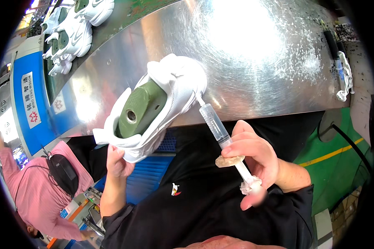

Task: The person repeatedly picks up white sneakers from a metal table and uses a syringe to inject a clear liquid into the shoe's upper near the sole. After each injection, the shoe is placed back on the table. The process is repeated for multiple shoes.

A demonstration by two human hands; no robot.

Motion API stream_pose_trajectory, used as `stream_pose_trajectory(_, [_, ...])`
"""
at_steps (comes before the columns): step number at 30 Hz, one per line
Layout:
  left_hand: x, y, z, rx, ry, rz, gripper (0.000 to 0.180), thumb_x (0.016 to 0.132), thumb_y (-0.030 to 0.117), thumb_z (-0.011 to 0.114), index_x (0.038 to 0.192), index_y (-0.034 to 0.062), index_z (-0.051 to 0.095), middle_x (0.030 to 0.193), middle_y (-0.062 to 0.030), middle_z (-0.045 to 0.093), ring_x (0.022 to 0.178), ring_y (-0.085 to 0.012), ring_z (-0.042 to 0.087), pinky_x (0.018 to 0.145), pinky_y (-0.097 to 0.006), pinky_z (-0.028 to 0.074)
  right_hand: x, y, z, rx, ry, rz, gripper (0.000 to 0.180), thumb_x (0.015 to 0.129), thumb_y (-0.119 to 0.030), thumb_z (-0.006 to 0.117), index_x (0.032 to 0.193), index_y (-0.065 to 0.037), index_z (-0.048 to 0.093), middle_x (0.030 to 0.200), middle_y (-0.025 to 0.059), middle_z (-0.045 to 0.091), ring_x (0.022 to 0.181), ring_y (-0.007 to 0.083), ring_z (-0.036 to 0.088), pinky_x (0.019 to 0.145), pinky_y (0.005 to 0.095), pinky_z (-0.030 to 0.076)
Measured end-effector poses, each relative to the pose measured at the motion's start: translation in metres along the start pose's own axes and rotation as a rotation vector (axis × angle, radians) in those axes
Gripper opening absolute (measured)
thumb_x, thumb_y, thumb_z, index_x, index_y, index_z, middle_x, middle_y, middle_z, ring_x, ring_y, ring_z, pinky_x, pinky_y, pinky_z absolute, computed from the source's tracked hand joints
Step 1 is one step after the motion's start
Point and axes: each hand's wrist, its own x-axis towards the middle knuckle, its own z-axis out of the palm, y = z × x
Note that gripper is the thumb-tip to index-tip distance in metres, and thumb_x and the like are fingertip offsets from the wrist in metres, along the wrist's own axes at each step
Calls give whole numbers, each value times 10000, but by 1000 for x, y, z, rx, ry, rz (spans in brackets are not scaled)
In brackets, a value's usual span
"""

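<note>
A white sneaker [179,85] with a green shoe last [142,108] inside it is tilted over the near edge of a metal worktable. My left hand [119,161] grips it by the heel, thumb on the outside. In my right hand [255,159] is a clear syringe [214,122], its tip at the side of the sneaker's sole near the toe. Fingers wrap the barrel's flange, which has a yellowish, crusted ring, and the plunger's end is covered with whitish wrapping. Whether the tip touches the sole is hard to tell.
Several white sneakers on green lasts [72,37] stand at the far left on a green surface. The shiny metal worktable [166,33] has white residue at right, beside a dark-handled tool [331,43] and crumpled white paper [344,76]. A person in pink [41,186] works at lower left.
</note>
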Motion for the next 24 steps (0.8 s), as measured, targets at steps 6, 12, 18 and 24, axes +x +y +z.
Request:
stream_pose_trajectory(6, [-11,-26,25,-73,-52,-114,815,696,125,706,1379,-33,290,1371,-209,398,1233,-338,443,1022,-471,376,-2,-1,0,0,1,6,835,552,-517,819,1151,-3,548,1042,79,617,758,215,500,696,320,342])
stream_pose_trajectory(12, [-1,-39,67,-237,-167,-184,904,645,72,685,1409,-40,214,1428,-218,317,1318,-325,348,1080,-446,305,4,-9,5,10,-23,24,831,560,-531,810,1149,-5,552,1023,74,623,750,208,503,683,317,341])
stream_pose_trajectory(18, [-3,-51,58,-304,-238,-284,936,624,13,674,1422,-19,185,1376,-189,393,1258,-316,427,1035,-431,365,9,-18,15,3,-22,60,828,567,-552,796,1137,1,561,1010,72,633,738,195,508,669,302,332])
stream_pose_trajectory(24, [4,-69,62,-308,-339,-368,747,639,51,651,1328,-17,369,1237,-190,519,1150,-338,516,985,-458,411,14,-40,13,17,-144,141,817,596,-545,785,1153,7,554,1012,69,641,732,188,510,668,291,325])
